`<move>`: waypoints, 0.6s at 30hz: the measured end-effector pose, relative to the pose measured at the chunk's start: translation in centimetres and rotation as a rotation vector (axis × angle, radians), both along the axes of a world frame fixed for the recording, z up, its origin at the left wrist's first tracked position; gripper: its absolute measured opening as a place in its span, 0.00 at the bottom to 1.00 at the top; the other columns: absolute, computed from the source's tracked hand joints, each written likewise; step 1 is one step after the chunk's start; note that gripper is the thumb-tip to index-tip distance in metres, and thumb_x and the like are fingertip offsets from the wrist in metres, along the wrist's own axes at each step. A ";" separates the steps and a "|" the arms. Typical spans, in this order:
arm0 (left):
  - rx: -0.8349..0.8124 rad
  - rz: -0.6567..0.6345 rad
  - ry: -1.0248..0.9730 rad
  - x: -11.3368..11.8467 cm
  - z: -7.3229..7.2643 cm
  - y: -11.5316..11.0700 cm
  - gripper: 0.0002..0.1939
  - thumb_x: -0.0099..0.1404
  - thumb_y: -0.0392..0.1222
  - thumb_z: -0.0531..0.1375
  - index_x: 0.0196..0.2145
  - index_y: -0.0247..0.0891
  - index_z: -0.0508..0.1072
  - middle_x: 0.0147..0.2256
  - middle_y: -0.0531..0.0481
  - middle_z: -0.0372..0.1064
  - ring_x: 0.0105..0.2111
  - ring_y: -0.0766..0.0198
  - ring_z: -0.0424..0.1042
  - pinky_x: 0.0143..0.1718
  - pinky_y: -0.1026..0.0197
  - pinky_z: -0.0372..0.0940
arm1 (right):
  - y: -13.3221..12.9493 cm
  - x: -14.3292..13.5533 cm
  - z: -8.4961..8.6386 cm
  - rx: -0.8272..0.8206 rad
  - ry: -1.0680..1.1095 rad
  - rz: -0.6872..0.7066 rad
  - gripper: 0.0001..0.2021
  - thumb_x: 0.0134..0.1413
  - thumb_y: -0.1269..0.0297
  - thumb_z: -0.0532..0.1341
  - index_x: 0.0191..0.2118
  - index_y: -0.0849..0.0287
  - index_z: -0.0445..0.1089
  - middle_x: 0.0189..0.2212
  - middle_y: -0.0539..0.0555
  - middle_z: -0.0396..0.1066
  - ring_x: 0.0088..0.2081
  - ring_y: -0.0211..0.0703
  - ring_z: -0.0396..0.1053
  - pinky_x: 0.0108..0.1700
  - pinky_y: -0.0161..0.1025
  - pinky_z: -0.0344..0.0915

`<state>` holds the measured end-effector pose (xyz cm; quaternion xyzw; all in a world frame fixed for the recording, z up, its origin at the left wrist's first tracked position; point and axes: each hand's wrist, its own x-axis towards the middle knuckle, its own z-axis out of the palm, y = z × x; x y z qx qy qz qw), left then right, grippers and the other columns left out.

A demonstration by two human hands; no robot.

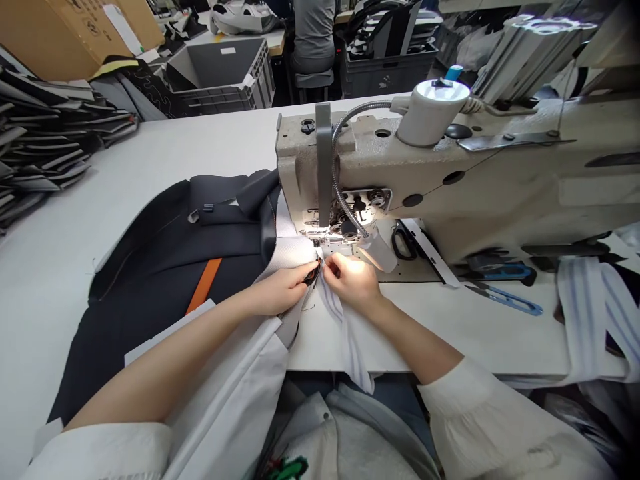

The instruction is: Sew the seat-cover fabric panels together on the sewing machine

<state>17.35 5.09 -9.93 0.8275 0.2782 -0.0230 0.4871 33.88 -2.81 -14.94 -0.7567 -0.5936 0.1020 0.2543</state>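
A dark seat cover (165, 247) with an orange stripe lies left of the sewing machine (350, 153), its pale-backed edge running under the lit needle area. My left hand (280, 291) is closed on that edge, just in front of the presser foot. Close beside it, my right hand (354, 281) pinches a white striped strip (345, 333), which hangs down over the table's front edge. The fingertips of both hands nearly meet below the needle. Exactly how strip and cover edge overlap there is hidden by the fingers.
Black-handled scissors (403, 241) and blue thread snips (515, 301) lie right of the needle area. More striped strip (583, 313) is bunched at far right. Stacked fabric pieces (45, 133) stand at left. Behind the white table (165, 150) are a grey crate (225, 73) and a seated person (314, 37).
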 end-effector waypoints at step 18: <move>-0.245 0.410 -0.159 1.4 -2.2 0.0 0.12 0.54 0.36 0.55 0.37 0.39 0.60 0.16 0.64 0.52 0.15 0.74 0.46 0.17 0.69 0.44 | 0.9 0.1 -0.3 0.050 0.143 -0.031 0.05 0.51 0.61 0.59 0.32 0.56 0.68 0.27 0.46 0.73 0.27 0.35 0.69 0.30 0.32 0.59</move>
